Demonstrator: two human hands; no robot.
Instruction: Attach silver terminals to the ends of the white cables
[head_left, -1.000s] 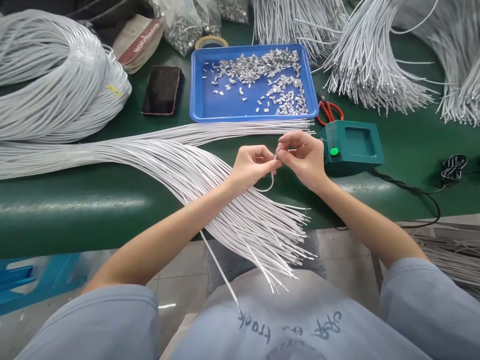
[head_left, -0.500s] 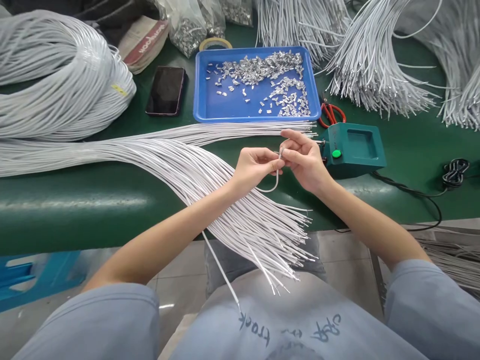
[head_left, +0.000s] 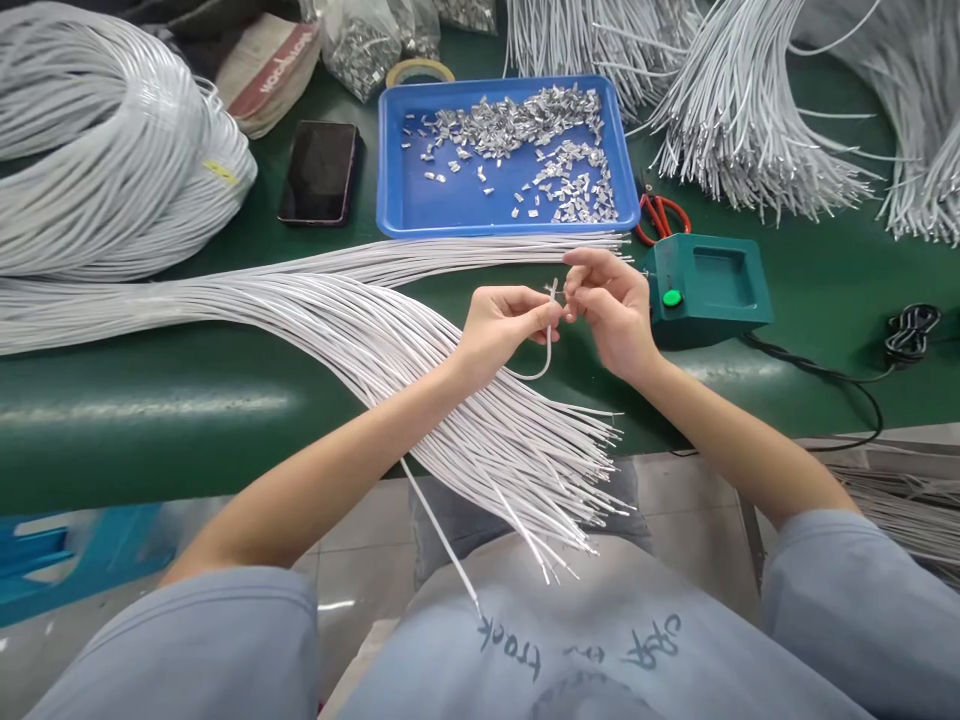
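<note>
Between the thumb and fingers of my left hand [head_left: 506, 325] is pinched a white cable [head_left: 549, 348], its end pointing up and its length curving down beneath the hand. Fine wire strands [head_left: 559, 292] stick out sideways near the tip. My right hand [head_left: 616, 315] is just to the right, thumb and forefinger closed at these strands, other fingers partly raised. What exactly lies between its fingertips is very small. Under my left forearm spreads a bundle of white cables [head_left: 480, 430], their ends fanned toward my lap.
Behind my hands stands a blue tray [head_left: 442, 210] of small metal terminals. A green machine [head_left: 709, 290] with a lit button sits right of my right hand, near red-handled pliers [head_left: 660, 215]. A phone [head_left: 319, 172] and a cable coil [head_left: 150, 150] lie left; more cable bundles [head_left: 750, 130] lie back right.
My hands have drawn slightly apart. The cable's tip now shows above my left fingers, with fine strands reaching toward my right hand. The view has shifted slightly.
</note>
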